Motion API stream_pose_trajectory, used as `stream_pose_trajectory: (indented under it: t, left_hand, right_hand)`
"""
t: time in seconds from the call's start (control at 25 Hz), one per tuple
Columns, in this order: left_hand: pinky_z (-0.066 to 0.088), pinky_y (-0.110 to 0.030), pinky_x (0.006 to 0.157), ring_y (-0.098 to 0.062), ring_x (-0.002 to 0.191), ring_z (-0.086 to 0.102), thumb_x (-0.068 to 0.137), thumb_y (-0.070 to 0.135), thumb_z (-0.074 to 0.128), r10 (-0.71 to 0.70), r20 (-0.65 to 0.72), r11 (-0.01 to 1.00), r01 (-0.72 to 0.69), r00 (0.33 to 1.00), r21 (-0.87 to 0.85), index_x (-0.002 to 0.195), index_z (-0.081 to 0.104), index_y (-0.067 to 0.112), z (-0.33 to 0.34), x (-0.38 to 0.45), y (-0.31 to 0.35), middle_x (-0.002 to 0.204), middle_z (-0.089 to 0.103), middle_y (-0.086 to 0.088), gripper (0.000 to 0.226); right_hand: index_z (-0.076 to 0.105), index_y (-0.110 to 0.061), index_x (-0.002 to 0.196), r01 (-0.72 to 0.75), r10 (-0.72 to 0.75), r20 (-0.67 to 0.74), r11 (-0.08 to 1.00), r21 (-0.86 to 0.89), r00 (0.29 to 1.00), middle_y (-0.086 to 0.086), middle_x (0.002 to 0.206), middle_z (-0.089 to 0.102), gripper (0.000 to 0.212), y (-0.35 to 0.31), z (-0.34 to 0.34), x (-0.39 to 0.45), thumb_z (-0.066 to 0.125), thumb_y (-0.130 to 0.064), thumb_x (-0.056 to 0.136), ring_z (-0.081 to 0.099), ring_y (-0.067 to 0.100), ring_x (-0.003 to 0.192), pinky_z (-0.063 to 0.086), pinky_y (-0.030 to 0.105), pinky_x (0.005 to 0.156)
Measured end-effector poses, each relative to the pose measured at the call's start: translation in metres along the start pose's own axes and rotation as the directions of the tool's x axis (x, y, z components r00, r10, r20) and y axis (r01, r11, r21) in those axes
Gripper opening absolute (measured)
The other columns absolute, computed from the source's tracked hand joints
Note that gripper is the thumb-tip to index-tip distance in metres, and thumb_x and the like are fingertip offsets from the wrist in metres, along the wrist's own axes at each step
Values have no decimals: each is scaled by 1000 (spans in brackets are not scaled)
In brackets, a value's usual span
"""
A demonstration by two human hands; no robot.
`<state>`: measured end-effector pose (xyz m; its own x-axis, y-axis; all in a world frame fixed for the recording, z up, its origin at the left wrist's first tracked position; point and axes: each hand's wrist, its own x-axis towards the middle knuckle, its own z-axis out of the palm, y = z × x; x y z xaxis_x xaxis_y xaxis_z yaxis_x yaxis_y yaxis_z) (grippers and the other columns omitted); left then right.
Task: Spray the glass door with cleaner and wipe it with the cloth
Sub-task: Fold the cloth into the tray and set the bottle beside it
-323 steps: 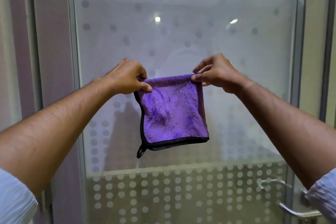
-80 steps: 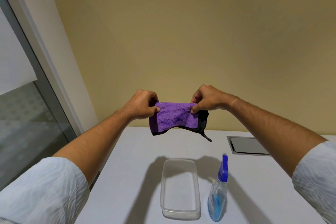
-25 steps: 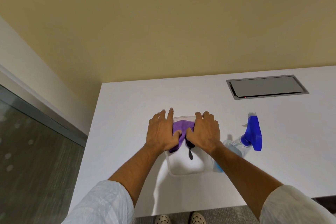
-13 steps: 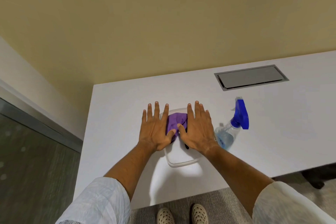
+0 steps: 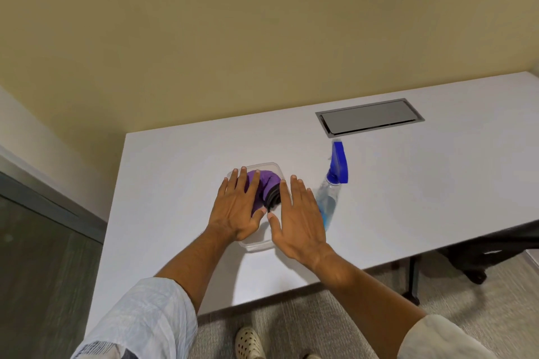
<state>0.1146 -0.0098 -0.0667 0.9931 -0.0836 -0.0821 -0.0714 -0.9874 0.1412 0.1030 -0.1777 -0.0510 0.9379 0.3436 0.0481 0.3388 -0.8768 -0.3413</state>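
The folded purple cloth [image 5: 266, 186] with black edging lies inside a clear plastic container [image 5: 256, 244] on the white table [image 5: 175, 183]. My left hand [image 5: 237, 208] is spread flat over the container's left side, fingers straight, partly covering the cloth. My right hand [image 5: 300, 218] hovers flat over the container's right side, fingers straight, holding nothing. A spray bottle [image 5: 332, 192] with a blue trigger head and blue liquid stands just right of my right hand. A strip of the glass door [image 5: 38, 271] shows at the far left.
A grey flap cover [image 5: 369, 116] is set into the table at the back right. A yellow wall rises behind the table. Grey carpet, my shoes [image 5: 248, 342] and a dark chair base [image 5: 478, 251] lie below the table's front edge.
Since a second ago both hands have let go of the cloth in the container and spread flat above it. The right hand has drifted right, uncovering more of the cloth.
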Motion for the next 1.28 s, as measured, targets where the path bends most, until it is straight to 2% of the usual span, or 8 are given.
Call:
stream_pose_trajectory:
  t: [0.08,0.2,0.32,0.4,0.52,0.68,0.92,1.28]
  left_hand:
    - [6,-45,121,-33,150,3,91,56,35,-5,0,999,5,1000,-40,155,-3,20,-1,-7,12,163,2,-15,82]
    - [18,-46,119,-31,149,15,92,46,39,7,-8,993,-7,1000,-117,155,7,16,-3,-11,34,161,17,-15,77]
    - [32,-41,112,-29,136,38,92,30,52,34,-44,969,-44,998,-242,153,20,12,-5,-5,60,151,40,-12,72]
    - [35,-40,111,-29,132,42,91,22,56,47,-33,939,-55,998,-340,151,26,11,-5,4,76,148,44,-11,68]
    - [35,-39,113,-26,135,41,91,16,57,62,4,896,-54,998,-440,147,34,13,-5,19,96,148,44,-8,61]
    - [43,-42,107,-22,131,46,89,7,60,22,62,843,15,998,-537,143,40,14,-6,34,112,145,47,-6,58]
    - [51,-34,97,-19,120,55,88,3,61,2,65,806,37,998,-591,135,49,11,-5,43,118,134,57,-5,49]
    - [53,-30,90,-16,106,60,87,0,61,-24,-37,777,-5,999,-629,125,57,9,-21,44,124,121,63,-6,40]
  right_hand:
    - [23,-13,153,47,-45,-43,997,53,998,13,160,26,71,4,-6,-13,48,-45,96,22,30,148,6,39,117]
    - [41,-10,145,105,-99,-64,989,104,993,14,148,46,56,17,-17,-31,50,-34,96,42,31,137,30,41,114]
    - [58,-9,128,93,-82,-94,989,115,992,13,125,65,39,38,-25,-46,53,-27,94,61,28,115,51,39,94]
    - [64,-12,117,-15,31,-114,990,143,993,8,112,69,31,52,-30,-49,53,-30,95,66,23,101,56,34,83]
    - [67,-15,111,-213,229,-99,966,147,968,3,100,72,35,76,-36,-44,55,-44,94,67,16,82,55,25,67]
    - [62,-14,118,-338,364,-61,906,255,930,4,107,72,50,95,-38,-33,61,-55,88,69,19,89,49,23,68]
    - [56,-12,126,-329,390,-80,856,399,917,7,119,67,61,93,-34,-14,67,-54,83,67,23,101,53,31,81]
    - [63,-10,114,-190,331,-170,815,548,928,6,106,71,48,102,-49,2,80,-37,78,64,15,86,52,27,76]
